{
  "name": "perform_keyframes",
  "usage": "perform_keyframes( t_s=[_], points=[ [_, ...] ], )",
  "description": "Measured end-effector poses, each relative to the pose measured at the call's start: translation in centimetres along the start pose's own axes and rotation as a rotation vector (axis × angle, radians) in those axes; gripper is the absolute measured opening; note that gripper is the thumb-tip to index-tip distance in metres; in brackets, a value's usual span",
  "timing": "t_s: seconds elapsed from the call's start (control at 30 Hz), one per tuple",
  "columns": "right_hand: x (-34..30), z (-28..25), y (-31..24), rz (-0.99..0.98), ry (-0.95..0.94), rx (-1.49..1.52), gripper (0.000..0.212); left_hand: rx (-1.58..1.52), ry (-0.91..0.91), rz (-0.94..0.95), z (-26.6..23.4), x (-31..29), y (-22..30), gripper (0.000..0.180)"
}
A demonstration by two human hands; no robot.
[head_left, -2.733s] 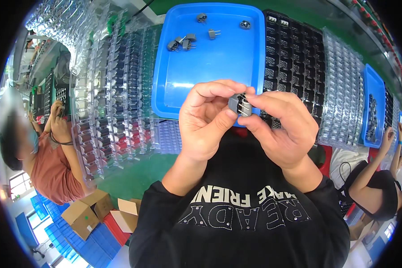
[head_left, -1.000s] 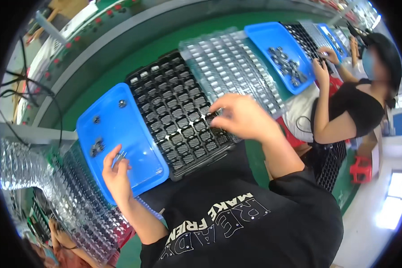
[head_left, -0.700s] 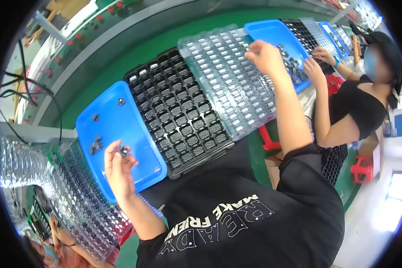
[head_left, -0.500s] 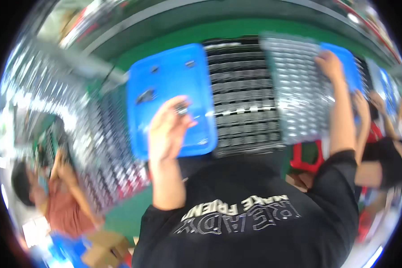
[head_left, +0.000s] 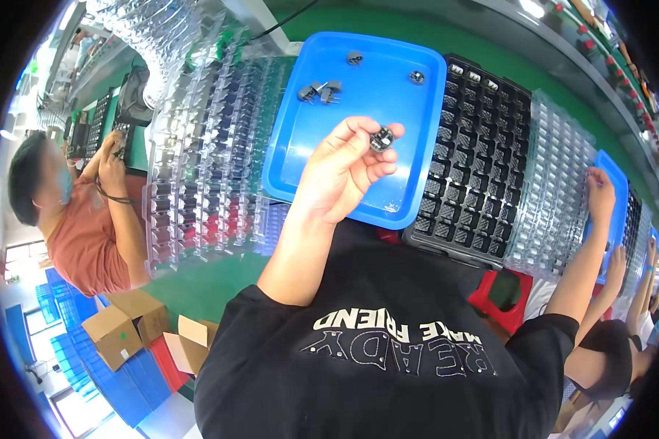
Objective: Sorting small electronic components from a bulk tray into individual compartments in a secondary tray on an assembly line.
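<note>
The left hand (head_left: 340, 175) is raised over the blue tray (head_left: 322, 172) and pinches a small round black part (head_left: 381, 138) between thumb and fingertips. I think the grip should stay light and at the edge, so the small pins do not bend. The right hand (head_left: 599, 192) reaches far to the side, its fingers resting on the clear plastic tray (head_left: 556, 190) beside the black grid tray (head_left: 476, 161); I cannot tell if it holds anything. More loose parts (head_left: 320, 91) lie in the blue tray.
</note>
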State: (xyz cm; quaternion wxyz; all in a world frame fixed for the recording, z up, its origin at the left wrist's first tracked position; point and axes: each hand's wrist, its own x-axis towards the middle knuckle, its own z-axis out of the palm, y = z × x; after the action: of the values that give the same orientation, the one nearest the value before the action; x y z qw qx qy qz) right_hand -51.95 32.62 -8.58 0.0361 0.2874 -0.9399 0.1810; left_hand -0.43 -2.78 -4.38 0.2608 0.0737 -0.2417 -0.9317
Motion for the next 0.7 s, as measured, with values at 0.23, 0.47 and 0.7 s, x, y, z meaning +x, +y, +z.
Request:
perform_keyframes(
  t_s=[0.23, 0.47, 0.7],
  points=[
    [-1.3, -1.0, -3.2, 0.003, 0.224, 0.053, 0.021, 0.213, 0.096, -0.010, 2.4, -0.2, -0.8, 0.035],
    [-14.7, -1.4, -30.8, -0.228, -0.081, 1.374, 0.018, 0.423, -0.033, 0.100, 3.7, 0.3, -2.9, 0.038],
    [-19.0, -0.8, -36.2, -0.322, -0.097, 1.333, 0.026, 0.462, -0.056, 0.134, 5.1, 0.0, -3.7, 0.041]
  ],
)
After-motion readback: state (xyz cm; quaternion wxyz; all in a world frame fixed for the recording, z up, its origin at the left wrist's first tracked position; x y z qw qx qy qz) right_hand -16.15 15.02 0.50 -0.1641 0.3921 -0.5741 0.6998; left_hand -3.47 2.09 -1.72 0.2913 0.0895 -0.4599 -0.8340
